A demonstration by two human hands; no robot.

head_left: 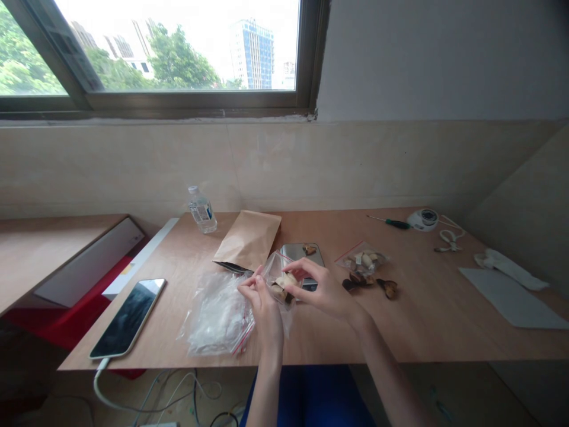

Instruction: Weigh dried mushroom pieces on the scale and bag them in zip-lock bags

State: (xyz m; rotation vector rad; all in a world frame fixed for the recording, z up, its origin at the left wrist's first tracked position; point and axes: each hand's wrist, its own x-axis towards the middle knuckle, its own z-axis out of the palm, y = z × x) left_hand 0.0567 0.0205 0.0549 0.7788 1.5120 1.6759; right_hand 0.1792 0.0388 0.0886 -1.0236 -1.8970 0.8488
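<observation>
Head view looks down on a wooden counter [422, 320] under a window, with a silver scale [291, 251] near its middle. Just in front of the scale, lifted off the wood, is a small clear bag [281, 277] with pale and brown dried pieces in its lower end. Its red zip edge is at the top, so the mouth points up and away toward the scale. The long axis runs roughly from the person to the wall, tilted upward. The left grip [262, 296] is pinched closed on the bag's left edge. The right grip [324, 290] has thumb and fingers closed over its right side, so both bare hands have hold of it.

One brown piece [310, 249] lies on the scale's plate. Left of the scale a brown paper pouch [249, 240] lies flat, its open end toward the person, and behind that stands a water bottle [202, 210]. In front and left of the scale is a heap of empty zip bags [220, 320] — further left still, a phone [128, 317] on a white cable. Right of the scale sits a filled bag [364, 261], with loose dried pieces [389, 289] just beside it. Well to the right and further back are a green-handled screwdriver [391, 223] and a tape roll [424, 218].
</observation>
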